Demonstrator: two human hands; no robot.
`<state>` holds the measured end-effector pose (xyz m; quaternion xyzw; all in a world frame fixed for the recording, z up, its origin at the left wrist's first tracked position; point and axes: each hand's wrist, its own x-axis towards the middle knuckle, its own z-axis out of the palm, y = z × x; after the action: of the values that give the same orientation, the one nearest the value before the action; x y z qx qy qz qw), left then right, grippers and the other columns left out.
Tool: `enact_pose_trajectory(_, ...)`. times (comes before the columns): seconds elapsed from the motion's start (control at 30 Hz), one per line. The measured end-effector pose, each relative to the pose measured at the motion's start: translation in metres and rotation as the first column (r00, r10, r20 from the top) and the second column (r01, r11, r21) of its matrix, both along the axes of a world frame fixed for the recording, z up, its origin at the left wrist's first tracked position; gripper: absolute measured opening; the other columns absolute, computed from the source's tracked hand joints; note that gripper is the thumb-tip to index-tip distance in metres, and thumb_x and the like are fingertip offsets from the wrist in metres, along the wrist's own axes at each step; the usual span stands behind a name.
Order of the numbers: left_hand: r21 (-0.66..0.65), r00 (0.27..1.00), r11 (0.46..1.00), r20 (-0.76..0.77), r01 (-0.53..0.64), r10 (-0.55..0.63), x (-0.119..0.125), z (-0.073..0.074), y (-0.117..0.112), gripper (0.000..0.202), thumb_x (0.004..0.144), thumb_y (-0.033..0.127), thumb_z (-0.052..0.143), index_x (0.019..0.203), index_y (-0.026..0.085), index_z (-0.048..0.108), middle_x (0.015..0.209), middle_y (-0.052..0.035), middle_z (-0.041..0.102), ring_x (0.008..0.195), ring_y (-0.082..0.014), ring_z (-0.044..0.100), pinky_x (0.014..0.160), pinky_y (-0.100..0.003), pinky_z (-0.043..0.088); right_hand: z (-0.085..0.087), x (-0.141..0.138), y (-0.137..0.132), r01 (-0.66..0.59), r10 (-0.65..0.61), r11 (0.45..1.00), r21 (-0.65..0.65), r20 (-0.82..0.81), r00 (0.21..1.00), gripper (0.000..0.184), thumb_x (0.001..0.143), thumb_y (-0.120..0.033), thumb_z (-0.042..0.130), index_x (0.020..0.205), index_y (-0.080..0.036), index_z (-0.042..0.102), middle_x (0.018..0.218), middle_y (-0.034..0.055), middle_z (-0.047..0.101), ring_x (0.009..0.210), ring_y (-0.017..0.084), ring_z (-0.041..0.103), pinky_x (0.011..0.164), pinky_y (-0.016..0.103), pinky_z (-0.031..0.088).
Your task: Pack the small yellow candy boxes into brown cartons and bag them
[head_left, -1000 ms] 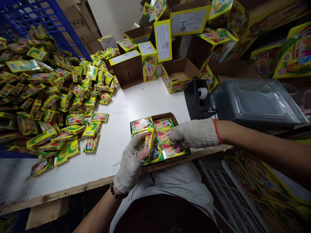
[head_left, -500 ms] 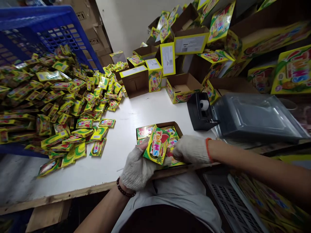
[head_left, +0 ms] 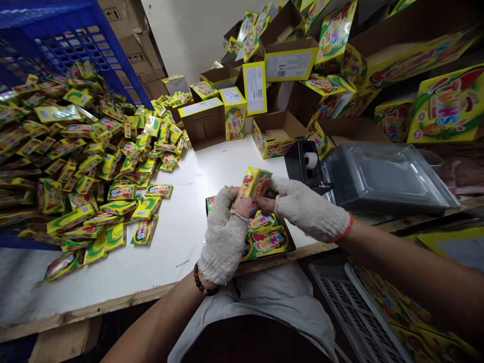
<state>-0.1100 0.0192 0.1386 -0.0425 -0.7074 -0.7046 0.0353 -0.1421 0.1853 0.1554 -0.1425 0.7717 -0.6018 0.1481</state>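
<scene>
grip: left hand [head_left: 225, 237] and right hand [head_left: 308, 209], in white knit fingerless gloves, both pinched tight on one small yellow-green printed candy box [head_left: 254, 183], held just above an open brown cardboard tray [head_left: 288, 229] filled with the same packs at the near edge of the white counter [head_left: 212, 166]. loose heap of yellow-green packs [head_left: 94, 146] to the left; black tape dispenser [head_left: 302, 161] to the right.

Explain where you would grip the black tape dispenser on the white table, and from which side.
I'd grip the tape dispenser by its tall black body, low down, across its flat front and back faces. Come from the left, over bare table: the grey tray crowds its right side and the tape roll sits in the top.
</scene>
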Motion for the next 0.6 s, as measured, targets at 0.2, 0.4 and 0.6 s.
enact_pose_trajectory(0.2,-0.551,0.961,0.834,-0.244,-0.027,-0.13,0.002,-0.033,-0.031,0.026,0.099,0.031,0.047,0.113,0.02,0.064,0.119,-0.0097,0.066,0.115,-0.0236,0.06,0.102,-0.042,0.048,0.007,-0.03,0.035,-0.072,0.129,0.891,0.448,-0.099,0.987,0.024,0.086,-0.037,0.056,0.099,-0.02,0.065,0.09,0.0044,0.07,0.081,0.019,0.062,0.069,0.028,0.048)
enact_pose_trajectory(0.4,-0.835,0.905,0.545,-0.287,-0.076,-0.313,0.028,-0.078,-0.056,0.048,0.098,0.034,0.049,0.144,0.02,0.047,0.154,-0.017,0.044,0.146,-0.0338,0.036,0.119,-0.061,0.028,0.012,-0.047,-0.005,-0.307,0.364,0.23,0.923,0.211,0.907,0.023,0.083,-0.021,0.061,0.102,-0.017,0.074,0.103,0.0106,0.074,0.086,0.023,0.066,0.062,0.029,0.039)
enact_pose_trajectory(0.6,-0.762,0.918,0.587,-0.389,-0.272,-0.079,0.013,-0.091,-0.105,0.042,0.099,0.033,0.046,0.138,0.018,0.05,0.156,-0.0176,0.039,0.144,-0.0283,0.04,0.113,-0.047,0.042,-0.013,-0.038,-0.023,-0.213,0.51,0.086,0.973,0.14,0.849,0.028,0.09,-0.024,0.055,0.107,-0.016,0.076,0.113,0.0173,0.071,0.102,0.032,0.066,0.072,0.035,0.044)
